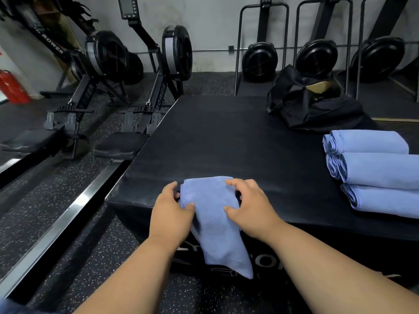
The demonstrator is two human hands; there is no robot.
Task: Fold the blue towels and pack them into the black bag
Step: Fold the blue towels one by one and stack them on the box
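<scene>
Gripping a blue towel [214, 214] at the near edge of the black padded bench [226, 141], both hands work its upper part. The left hand [173, 211] pinches the towel's left edge, thumb on top and fingers curled at the side. The right hand [247, 205] holds the right edge, its grip bent over the cloth with the thumb pressing on the upper face. The towel lies in a narrow folded strip; its far end rests flat on the bench top, and its near end hangs over the front edge toward the floor.

Three rolled blue towels [371, 168] lie side by side on the right of the bench, touching one another, rolled ends facing left. The black bag [313, 107] sits at the far right of the bench, slumped and open at the top, well apart from the held towel.

Rowing machines [108, 71] stand on the speckled floor [68, 223] to the left and along the far wall. A red fire extinguisher [12, 87] shows at the far left.
</scene>
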